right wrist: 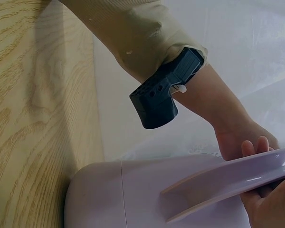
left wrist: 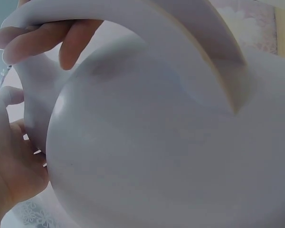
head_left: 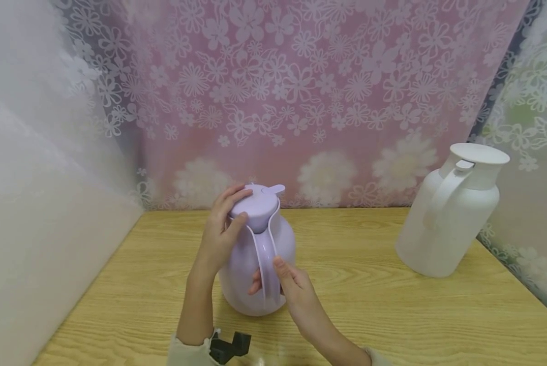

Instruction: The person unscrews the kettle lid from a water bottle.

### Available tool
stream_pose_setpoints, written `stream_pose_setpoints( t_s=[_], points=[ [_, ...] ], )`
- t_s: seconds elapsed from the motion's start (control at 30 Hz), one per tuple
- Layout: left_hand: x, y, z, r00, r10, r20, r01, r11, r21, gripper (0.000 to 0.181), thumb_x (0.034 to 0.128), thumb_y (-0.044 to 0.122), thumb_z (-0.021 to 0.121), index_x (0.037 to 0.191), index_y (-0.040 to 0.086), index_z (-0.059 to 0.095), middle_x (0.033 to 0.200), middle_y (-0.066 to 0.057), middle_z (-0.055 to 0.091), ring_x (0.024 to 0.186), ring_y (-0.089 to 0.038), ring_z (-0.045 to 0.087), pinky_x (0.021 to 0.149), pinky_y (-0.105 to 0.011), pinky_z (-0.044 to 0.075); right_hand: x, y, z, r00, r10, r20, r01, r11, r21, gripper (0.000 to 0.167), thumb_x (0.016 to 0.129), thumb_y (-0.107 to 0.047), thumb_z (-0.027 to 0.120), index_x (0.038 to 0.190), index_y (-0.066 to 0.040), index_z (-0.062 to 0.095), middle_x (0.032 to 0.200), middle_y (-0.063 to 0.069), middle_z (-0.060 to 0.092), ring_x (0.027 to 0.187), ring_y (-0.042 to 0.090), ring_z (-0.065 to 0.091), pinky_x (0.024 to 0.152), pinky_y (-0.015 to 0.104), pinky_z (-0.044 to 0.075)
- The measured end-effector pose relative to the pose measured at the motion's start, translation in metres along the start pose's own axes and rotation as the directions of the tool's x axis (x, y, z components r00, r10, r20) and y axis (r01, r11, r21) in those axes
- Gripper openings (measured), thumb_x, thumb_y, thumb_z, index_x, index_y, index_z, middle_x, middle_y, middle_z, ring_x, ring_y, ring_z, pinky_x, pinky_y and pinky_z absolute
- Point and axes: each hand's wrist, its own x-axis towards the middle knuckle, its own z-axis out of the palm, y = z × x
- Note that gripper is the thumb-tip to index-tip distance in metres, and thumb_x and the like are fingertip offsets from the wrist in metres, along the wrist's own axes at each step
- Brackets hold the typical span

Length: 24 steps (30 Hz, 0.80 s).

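Note:
A lilac jug (head_left: 284, 239) stands on the table, its round lid (head_left: 257, 202) seated in the top and a small tab sticking out at the back right. My left hand (head_left: 218, 229) grips the jug's top from the left, fingertips on the lid and thumb at its near edge. My right hand (head_left: 301, 295) holds the handle (head_left: 265, 254), fingers passing through the loop and thumb on its right side. Large in the left wrist view is the jug's round body (left wrist: 171, 156). The right wrist view shows the handle (right wrist: 228, 183) beside my right hand (right wrist: 275, 206).
A white jug (head_left: 452, 218) with its handle turned toward me stands at the right of the wooden table (head_left: 346, 315). Behind hangs a pink flowered curtain (head_left: 264, 101), with a pale wall (head_left: 49, 178) on the left. A black camera mount (right wrist: 166, 88) sits on my left wrist.

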Motion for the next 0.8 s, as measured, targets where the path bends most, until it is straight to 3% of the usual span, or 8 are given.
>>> stream_pose_setpoints(
  t_s=[0.3,0.53,0.67,0.8],
  points=[
    [0.000,0.007,0.000,0.998,-0.064,-0.026,0.066,0.995,0.077,0.034,0.0857,0.020,0.065,0.119,0.012,0.060,0.132,-0.003,0.045,0.125,-0.016,0.029,0.099,-0.044,0.026,0.000,0.000,0.000,1.000,0.026,-0.002,-0.026,1.000,0.004,0.050,0.103,-0.028,0.027,0.095,0.009,0.060,0.078,0.018,0.064,0.083,0.024,0.063,0.080,0.031,0.045],
    [0.000,0.014,0.006,0.980,-0.139,-0.139,0.162,0.971,0.175,0.041,0.0771,0.031,0.074,0.113,0.015,0.063,0.124,0.004,0.048,0.113,-0.015,0.034,0.090,-0.040,0.033,0.000,0.000,0.000,1.000,0.007,0.001,-0.007,1.000,-0.001,0.049,0.103,-0.026,0.027,0.095,0.009,0.060,0.077,0.019,0.064,0.082,0.023,0.063,0.080,0.031,0.046],
    [0.000,0.012,0.008,0.980,-0.109,-0.167,0.141,0.970,0.196,0.042,0.0768,0.032,0.073,0.113,0.015,0.063,0.123,0.002,0.049,0.110,-0.017,0.036,0.088,-0.039,0.034,0.000,0.000,0.000,1.000,-0.002,0.001,0.002,1.000,-0.005,0.049,0.103,-0.025,0.027,0.094,0.009,0.061,0.077,0.019,0.064,0.082,0.023,0.063,0.079,0.031,0.046],
    [0.001,0.007,0.005,0.992,-0.025,-0.126,0.043,0.989,0.142,0.040,0.0806,0.026,0.068,0.118,0.013,0.060,0.129,-0.001,0.048,0.121,-0.017,0.036,0.096,-0.042,0.031,0.000,0.000,0.000,1.000,0.003,0.004,-0.003,1.000,-0.008,0.049,0.103,-0.026,0.027,0.095,0.009,0.061,0.077,0.018,0.064,0.082,0.023,0.062,0.080,0.031,0.045]
  ],
)
